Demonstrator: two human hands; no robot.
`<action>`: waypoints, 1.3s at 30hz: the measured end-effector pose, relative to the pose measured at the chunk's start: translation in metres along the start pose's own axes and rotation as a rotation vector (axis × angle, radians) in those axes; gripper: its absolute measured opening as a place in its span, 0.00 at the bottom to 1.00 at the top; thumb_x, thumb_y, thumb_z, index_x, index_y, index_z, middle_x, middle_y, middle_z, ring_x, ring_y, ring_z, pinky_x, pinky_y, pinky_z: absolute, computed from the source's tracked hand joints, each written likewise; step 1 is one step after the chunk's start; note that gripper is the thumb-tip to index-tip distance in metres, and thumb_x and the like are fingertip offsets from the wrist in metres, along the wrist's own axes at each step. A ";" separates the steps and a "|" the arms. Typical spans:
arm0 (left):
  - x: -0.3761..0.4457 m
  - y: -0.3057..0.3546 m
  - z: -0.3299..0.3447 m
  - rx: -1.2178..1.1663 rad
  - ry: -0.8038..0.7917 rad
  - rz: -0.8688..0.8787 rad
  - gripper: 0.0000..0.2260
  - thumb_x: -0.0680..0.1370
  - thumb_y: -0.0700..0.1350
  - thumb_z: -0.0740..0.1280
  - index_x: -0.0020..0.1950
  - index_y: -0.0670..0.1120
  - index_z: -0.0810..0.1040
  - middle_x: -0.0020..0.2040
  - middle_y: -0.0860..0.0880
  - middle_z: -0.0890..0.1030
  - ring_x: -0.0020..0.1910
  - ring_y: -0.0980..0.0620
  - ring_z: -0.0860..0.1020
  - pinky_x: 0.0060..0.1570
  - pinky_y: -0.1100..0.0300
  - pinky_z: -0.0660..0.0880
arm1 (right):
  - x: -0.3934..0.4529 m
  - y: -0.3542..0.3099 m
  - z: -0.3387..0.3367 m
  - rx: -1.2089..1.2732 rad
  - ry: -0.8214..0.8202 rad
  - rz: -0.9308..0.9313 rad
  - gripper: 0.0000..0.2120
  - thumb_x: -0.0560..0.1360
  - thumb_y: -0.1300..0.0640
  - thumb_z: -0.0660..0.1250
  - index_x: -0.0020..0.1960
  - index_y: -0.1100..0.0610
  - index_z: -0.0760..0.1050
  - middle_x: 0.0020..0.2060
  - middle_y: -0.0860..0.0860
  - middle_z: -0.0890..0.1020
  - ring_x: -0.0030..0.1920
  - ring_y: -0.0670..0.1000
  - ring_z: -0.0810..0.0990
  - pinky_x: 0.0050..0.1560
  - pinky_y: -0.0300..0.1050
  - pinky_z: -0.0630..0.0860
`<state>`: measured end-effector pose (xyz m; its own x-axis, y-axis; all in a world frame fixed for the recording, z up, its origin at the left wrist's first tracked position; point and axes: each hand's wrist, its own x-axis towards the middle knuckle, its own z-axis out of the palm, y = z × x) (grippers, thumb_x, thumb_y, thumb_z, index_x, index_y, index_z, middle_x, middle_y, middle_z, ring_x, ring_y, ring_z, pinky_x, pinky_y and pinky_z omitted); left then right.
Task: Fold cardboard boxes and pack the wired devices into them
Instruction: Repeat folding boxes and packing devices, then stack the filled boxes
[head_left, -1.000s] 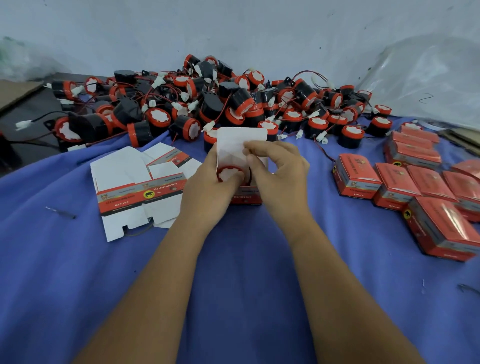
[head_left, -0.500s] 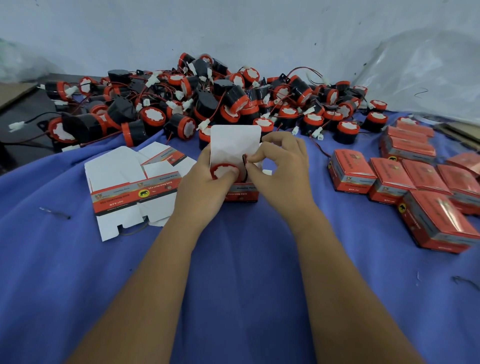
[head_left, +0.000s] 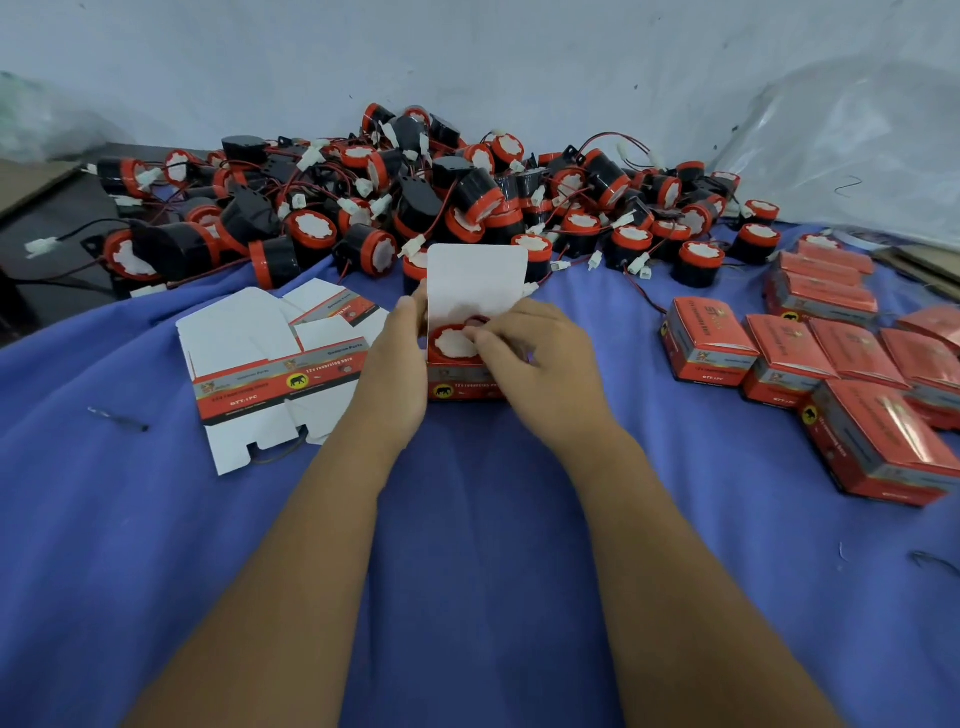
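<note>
Tucking the wire in: the device (head_left: 456, 344) sits in the open box (head_left: 467, 382) at frame center, left hand (head_left: 395, 364) gripping its side, right hand (head_left: 535, 358) pinching the red lead. Next up, probably folding the white lid flap (head_left: 475, 278) down.

The light is soft, even and fairly bright with a cool bluish cast, and the blue cloth (head_left: 156, 571) carries only faint shadows under the forearms. Glare streaks the glossy tops of the red boxes (head_left: 883, 431) at the right edge. The wide lens bows the scene outward, and the picture is slightly soft throughout, with small print smeared.
</note>
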<state>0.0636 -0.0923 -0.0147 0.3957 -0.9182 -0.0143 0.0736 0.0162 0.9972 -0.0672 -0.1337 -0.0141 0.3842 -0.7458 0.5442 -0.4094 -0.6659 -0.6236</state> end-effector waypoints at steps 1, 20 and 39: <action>0.001 0.001 -0.001 0.060 -0.003 0.017 0.16 0.85 0.50 0.55 0.64 0.48 0.79 0.57 0.42 0.84 0.45 0.51 0.83 0.42 0.66 0.78 | -0.001 0.000 -0.003 0.093 -0.006 0.068 0.09 0.78 0.56 0.66 0.45 0.56 0.84 0.39 0.47 0.82 0.46 0.47 0.78 0.48 0.44 0.75; -0.004 0.003 -0.019 0.528 0.093 0.454 0.09 0.76 0.39 0.70 0.47 0.53 0.83 0.48 0.58 0.83 0.46 0.61 0.80 0.37 0.69 0.75 | 0.002 0.008 -0.012 0.471 0.050 0.349 0.21 0.73 0.73 0.56 0.41 0.53 0.83 0.44 0.47 0.84 0.47 0.42 0.80 0.43 0.28 0.73; -0.003 0.001 -0.034 0.713 -0.036 0.468 0.18 0.73 0.46 0.75 0.63 0.51 0.81 0.58 0.67 0.75 0.55 0.73 0.70 0.55 0.78 0.63 | -0.003 0.015 -0.014 0.207 -0.120 0.187 0.18 0.71 0.57 0.76 0.60 0.56 0.81 0.60 0.47 0.79 0.58 0.40 0.76 0.57 0.26 0.70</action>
<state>0.0935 -0.0760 -0.0164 0.2113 -0.8913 0.4012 -0.6890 0.1553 0.7079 -0.0863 -0.1414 -0.0173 0.4178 -0.8399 0.3465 -0.3099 -0.4902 -0.8146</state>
